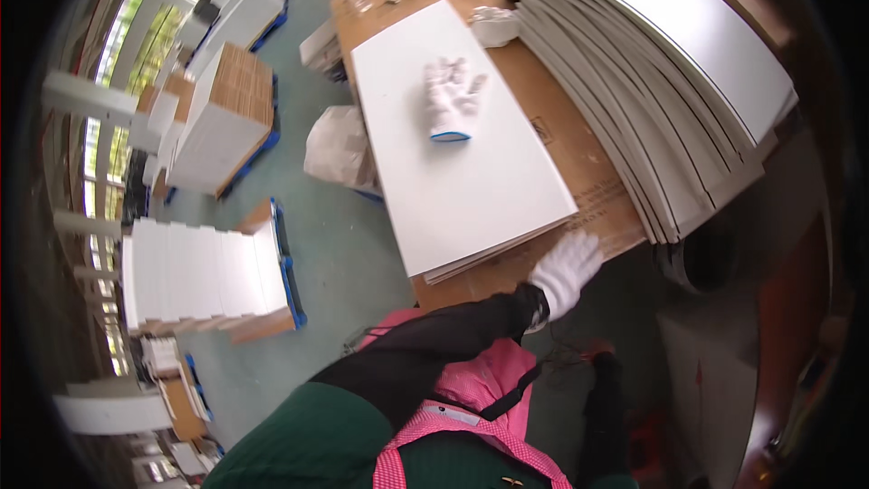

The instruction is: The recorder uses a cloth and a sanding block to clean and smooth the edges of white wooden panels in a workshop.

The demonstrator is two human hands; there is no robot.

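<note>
1. Panel (480,183): lies flat on lower panels (498,250), best kept square with them; long axis runs near to far, leaning left at the far end.
2. Glove (451,101): on the panel; best pinched by its blue cuff, nearest the person; long axis and fingers point away.
3. Left hand (568,272): gloved, spread nearly flat, holding nothing visible.
4. Right hand (598,349): low, dim; grip cannot be told.

Observed dark printing (597,200) near the front end of the brown cardboard (576,156) on the table, blurred and legible only in part. Noted a small square printed symbol (541,129) farther back on the same cardboard. Found red marking (698,373) on a pale panel (715,417) at lower right, unreadable.
</note>
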